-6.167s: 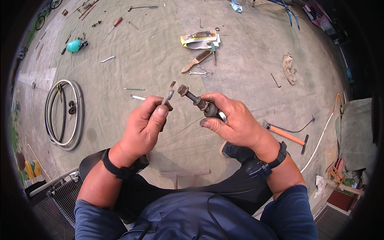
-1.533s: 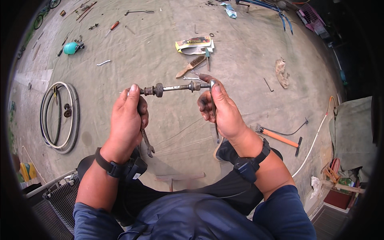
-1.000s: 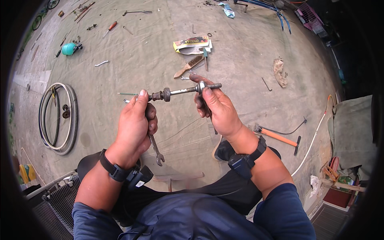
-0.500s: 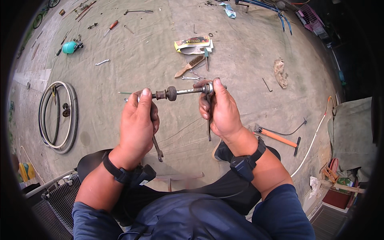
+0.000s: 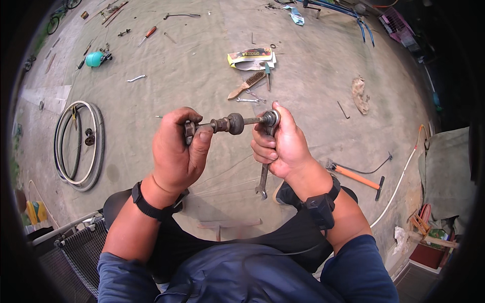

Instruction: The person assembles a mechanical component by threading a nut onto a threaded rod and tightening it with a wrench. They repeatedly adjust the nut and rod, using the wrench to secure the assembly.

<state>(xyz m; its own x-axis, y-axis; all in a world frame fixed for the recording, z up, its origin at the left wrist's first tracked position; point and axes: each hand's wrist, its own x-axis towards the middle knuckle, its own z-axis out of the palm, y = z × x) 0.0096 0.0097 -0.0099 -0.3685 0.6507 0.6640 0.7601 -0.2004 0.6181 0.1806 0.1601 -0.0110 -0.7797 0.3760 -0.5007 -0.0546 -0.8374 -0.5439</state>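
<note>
A greasy wheel axle (image 5: 250, 121) lies level in front of me, with nuts and a dark round cap (image 5: 236, 123) threaded on its left part. My left hand (image 5: 175, 146) is closed on its left end, thumb below and index finger curled over, near a rusty nut (image 5: 189, 130). At the other end, the head of a combination wrench (image 5: 262, 179) surrounds the axle tip. My right hand (image 5: 285, 141) is wrapped round this wrench, thumb up beside the head, and its open jaw points down. My palm and fingers hide the middle of the wrench.
On the ground cloth ahead lie a wire brush (image 5: 246, 85), small wrenches (image 5: 247, 100) and a yellow-black package (image 5: 251, 58). A wheel rim with a tyre (image 5: 101, 146) lies at left. An orange-handled pump (image 5: 356, 177) is at right, beside a pale hose (image 5: 396, 194).
My left hand has shifted its grip on the axle, and the wrench hanging below it no longer shows. The right hand's wrench has turned, showing more of its lower jaw.
</note>
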